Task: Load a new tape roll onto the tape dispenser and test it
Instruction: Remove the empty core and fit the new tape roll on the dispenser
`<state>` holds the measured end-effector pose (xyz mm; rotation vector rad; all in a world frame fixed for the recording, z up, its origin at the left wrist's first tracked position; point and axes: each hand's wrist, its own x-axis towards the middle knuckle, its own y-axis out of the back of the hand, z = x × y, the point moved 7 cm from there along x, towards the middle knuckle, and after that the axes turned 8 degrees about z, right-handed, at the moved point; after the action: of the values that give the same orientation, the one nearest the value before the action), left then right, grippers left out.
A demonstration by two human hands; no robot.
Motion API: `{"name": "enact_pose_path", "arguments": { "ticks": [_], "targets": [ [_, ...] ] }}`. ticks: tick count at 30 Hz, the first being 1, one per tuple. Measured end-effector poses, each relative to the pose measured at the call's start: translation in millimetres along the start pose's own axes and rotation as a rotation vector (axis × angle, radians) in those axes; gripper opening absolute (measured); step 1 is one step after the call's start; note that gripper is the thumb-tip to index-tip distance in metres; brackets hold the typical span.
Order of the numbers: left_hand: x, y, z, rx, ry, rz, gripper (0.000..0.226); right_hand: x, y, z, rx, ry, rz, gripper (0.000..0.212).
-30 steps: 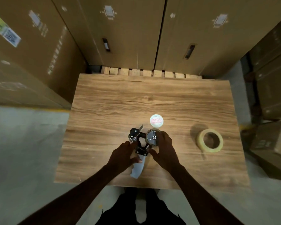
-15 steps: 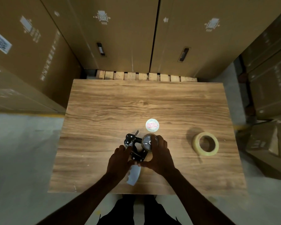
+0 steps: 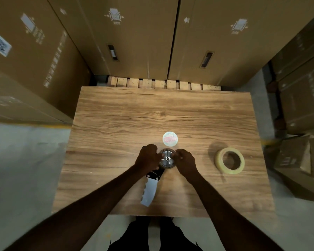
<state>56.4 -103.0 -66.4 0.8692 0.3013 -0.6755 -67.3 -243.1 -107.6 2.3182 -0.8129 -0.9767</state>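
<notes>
A black tape dispenser [image 3: 156, 174] with a pale grey handle lies flat on the wooden table [image 3: 116, 124], handle pointing toward me. Its round metal hub [image 3: 168, 158] faces up and carries no roll. My left hand [image 3: 147, 158] covers the dispenser's front end, hiding the blade and roller, and grips it. My right hand [image 3: 185, 162] has its fingertips on the hub's right rim. A clear tape roll [image 3: 229, 160] lies flat on the table far to the right, apart from both hands.
A small round white disc with red print [image 3: 170, 138] lies just beyond the hub. Tall cardboard boxes [image 3: 134, 37] wall the table at the back and left, more boxes [image 3: 303, 98] stand at the right. A wooden pallet edge [image 3: 163, 83] shows behind the table.
My left hand moved forward from the handle's base onto the dispenser's front end, which is now hidden. My right hand shifted to the hub's right rim. The handle lies uncovered.
</notes>
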Motion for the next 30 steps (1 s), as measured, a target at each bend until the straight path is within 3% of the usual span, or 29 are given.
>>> {"name": "enact_pose_path", "arguments": {
  "ticks": [2,5,9,14,17,20,25,30],
  "targets": [
    [12,-17,-6,0.041,0.084,-0.024,0.042,10,-5,9,0.031,-0.111,-0.052,0.045],
    [21,-33,-9,0.023,0.164,-0.035,0.040,21,-7,16,0.150,-0.186,-0.106,0.042],
    [25,-38,-7,0.118,0.116,-0.058,0.035,22,-13,20,0.338,-0.292,-0.219,0.021],
    [28,-44,-9,0.200,0.062,-0.157,0.031,21,-14,21,0.254,-0.241,-0.295,0.046],
    [25,-47,-10,0.169,0.040,-0.171,0.034,21,-14,17,0.120,-0.121,-0.229,0.035],
    [23,-46,-10,0.195,0.043,-0.187,0.038,22,-17,18,0.189,-0.138,-0.280,0.030],
    [25,-46,-8,0.201,0.035,-0.204,0.044,25,-14,20,0.220,-0.177,-0.270,0.049],
    [25,-46,-8,0.181,0.045,-0.152,0.043,25,-14,22,0.223,-0.215,-0.272,0.043]
  ]
}}
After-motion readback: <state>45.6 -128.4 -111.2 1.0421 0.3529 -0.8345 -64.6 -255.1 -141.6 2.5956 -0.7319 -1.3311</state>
